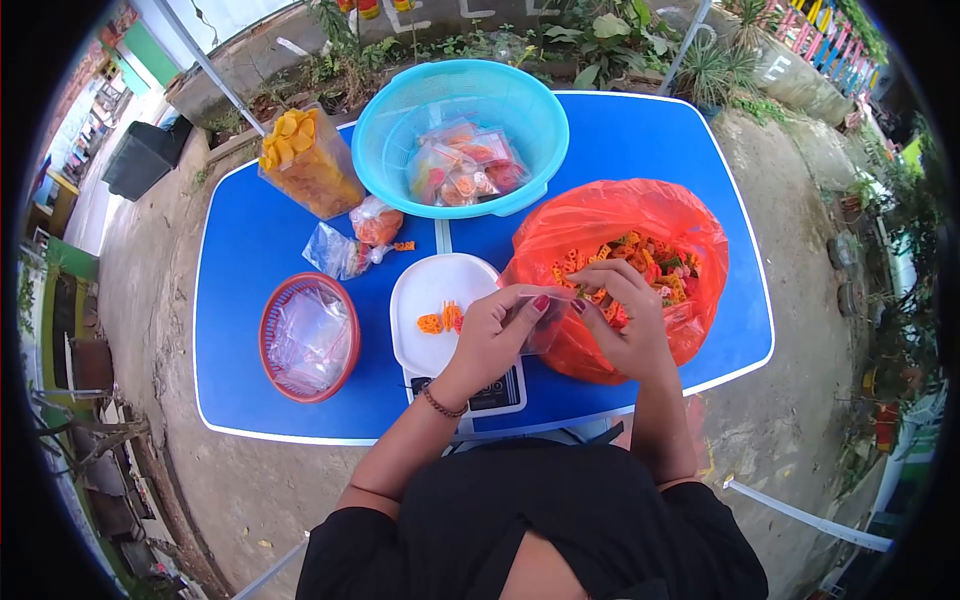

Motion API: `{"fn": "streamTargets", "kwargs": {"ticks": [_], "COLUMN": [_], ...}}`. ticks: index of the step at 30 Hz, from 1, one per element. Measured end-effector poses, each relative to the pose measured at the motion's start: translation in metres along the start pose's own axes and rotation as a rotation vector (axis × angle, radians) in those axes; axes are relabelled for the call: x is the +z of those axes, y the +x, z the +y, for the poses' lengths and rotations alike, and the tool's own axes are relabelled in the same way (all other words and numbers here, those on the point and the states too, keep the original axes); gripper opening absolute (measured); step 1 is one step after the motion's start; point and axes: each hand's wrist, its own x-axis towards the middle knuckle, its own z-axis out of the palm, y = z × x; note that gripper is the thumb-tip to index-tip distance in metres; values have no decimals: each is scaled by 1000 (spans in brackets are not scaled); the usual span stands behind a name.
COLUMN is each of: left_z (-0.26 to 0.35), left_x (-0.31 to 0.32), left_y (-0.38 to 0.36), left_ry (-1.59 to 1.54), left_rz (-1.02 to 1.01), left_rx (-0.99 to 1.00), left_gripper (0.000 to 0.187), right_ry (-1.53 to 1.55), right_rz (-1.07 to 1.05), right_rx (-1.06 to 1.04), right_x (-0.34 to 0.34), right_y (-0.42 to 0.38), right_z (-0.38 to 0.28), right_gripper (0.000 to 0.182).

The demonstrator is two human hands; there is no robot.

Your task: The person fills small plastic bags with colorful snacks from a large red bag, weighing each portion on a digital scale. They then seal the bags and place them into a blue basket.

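The left grip (490, 345) pinches one side of a clear plastic bag (546, 328); the right grip (638, 335) pinches its other side, thumb and index finger together. The bag hangs between them, just in front of the open red bag (560, 225). Its thin film could tear or slip if the two pull unevenly. At the tabletop's (228, 260) left, a red basket (310, 396) holds clear bags, with a tall container (325, 185) of yellow chips beyond. Next, the scale (437, 282) bears orange pieces (430, 323); the left forearm reaches over its corner and could jolt it. The blue basin (400, 110) stands beyond, limiting forward room. At right, the red bag's loose rim could snag the right wrist.
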Motion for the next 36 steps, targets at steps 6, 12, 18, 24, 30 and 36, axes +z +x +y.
{"fn": "streamTargets", "kwargs": {"ticks": [6,12,18,24,30,36], "left_z": [-1,10,4,-1,-6,0], "left_x": [-31,-69,-93,-99,-100,-91], "left_y": [-30,-66,-97,-105,-105,-98], "left_ry": [40,93,6,-48,-21,10], "left_rz": [170,366,579,610,581,501], "left_rx": [-10,-22,-50,-46,-74,-101], "left_gripper": [21,22,25,24,22,23], "right_ry": [84,223,-72,-283,-75,455], "right_rz": [-88,-184,-271,-306,-265,-200], "right_rx": [-165,-58,-192,-240,-214,77], "right_x": [47,79,114,146,151,140], "right_y": [13,31,32,22,23,24], "right_z": [-13,-32,-22,-25,-22,-34], "right_gripper": [23,19,15,23,21,14]}}
